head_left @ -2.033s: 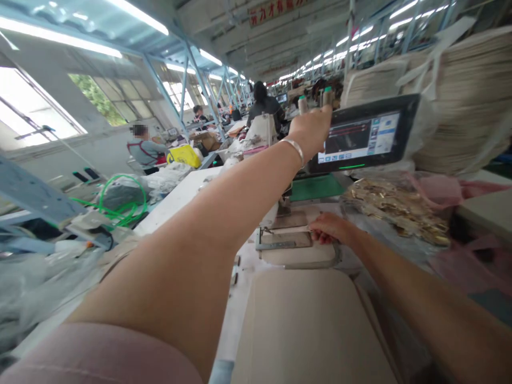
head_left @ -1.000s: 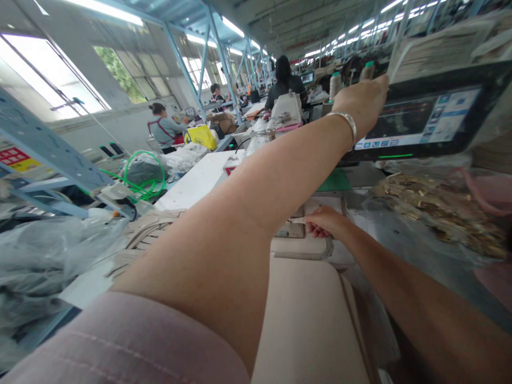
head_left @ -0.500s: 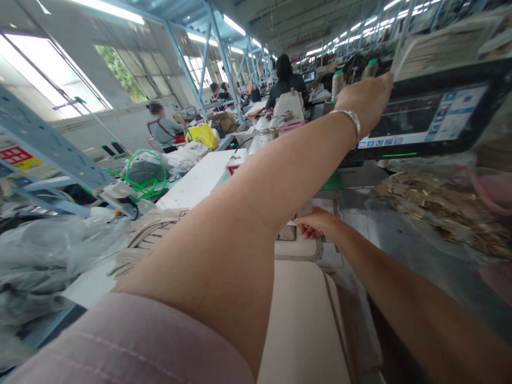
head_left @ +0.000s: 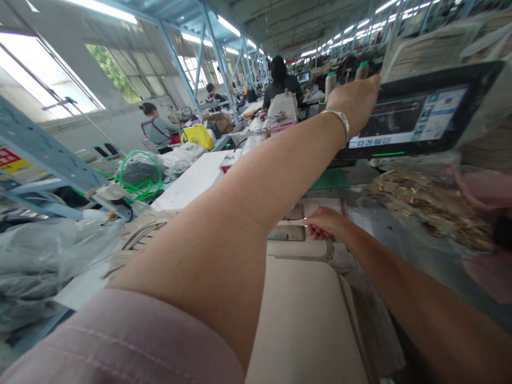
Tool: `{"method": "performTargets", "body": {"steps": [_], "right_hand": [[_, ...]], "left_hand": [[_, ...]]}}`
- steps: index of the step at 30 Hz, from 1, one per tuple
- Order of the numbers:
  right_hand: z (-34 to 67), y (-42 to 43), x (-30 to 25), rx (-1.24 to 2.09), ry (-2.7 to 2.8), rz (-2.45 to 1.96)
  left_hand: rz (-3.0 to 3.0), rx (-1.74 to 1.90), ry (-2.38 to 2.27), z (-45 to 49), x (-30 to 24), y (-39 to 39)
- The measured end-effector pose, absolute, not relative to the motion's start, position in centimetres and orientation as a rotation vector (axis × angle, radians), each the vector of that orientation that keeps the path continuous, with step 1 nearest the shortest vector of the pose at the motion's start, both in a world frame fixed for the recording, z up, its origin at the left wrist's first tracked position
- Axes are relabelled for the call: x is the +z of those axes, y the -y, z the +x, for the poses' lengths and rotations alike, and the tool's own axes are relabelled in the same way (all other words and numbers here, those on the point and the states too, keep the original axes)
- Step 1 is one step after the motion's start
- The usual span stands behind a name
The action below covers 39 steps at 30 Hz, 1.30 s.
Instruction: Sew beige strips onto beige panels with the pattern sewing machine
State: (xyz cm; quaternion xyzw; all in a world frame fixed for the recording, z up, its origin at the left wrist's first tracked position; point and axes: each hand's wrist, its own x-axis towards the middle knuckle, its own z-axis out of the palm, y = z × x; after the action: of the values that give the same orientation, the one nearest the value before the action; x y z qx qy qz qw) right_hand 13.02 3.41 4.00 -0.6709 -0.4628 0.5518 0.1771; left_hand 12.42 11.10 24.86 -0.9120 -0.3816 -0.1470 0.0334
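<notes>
My left arm reaches across the view, and my left hand point(head_left: 354, 101), with a silver bangle at its wrist, is raised before the left edge of a touchscreen monitor point(head_left: 400, 122). Its fingers point away from me and are mostly hidden. Lower down, my right hand point(head_left: 323, 224) is closed in a pinch on the end of a thin pale strip point(head_left: 295, 223). The strip lies over a beige panel point(head_left: 312, 247) with a rectangular framed slot. My left forearm hides the strip's other end. Nearer me is a stack of large beige panels point(head_left: 304, 314).
Right of the hands lies a clear bag of gold-coloured metal pieces point(head_left: 432, 200). Thread cones point(head_left: 330, 85) stand behind my left hand. At left are cut beige strips point(head_left: 136, 240), plastic bags point(head_left: 36, 261) and a green cord point(head_left: 146, 176). Other people sit farther back.
The view has shifted slightly to the right. My right hand has moved a little rightward relative to the panel, and more of the pale strip and slot shows. My left hand stays by the monitor.
</notes>
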Motion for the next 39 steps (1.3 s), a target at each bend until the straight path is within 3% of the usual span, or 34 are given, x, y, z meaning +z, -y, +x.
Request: {"method": "performTargets", "body": {"steps": [39], "right_hand": [[18.3, -2.3, 3.6, 1.51, 1.301, -1.896]], "left_hand": [[-2.61, -0.291, 1.123, 12.3, 25.2, -10.6]]}}
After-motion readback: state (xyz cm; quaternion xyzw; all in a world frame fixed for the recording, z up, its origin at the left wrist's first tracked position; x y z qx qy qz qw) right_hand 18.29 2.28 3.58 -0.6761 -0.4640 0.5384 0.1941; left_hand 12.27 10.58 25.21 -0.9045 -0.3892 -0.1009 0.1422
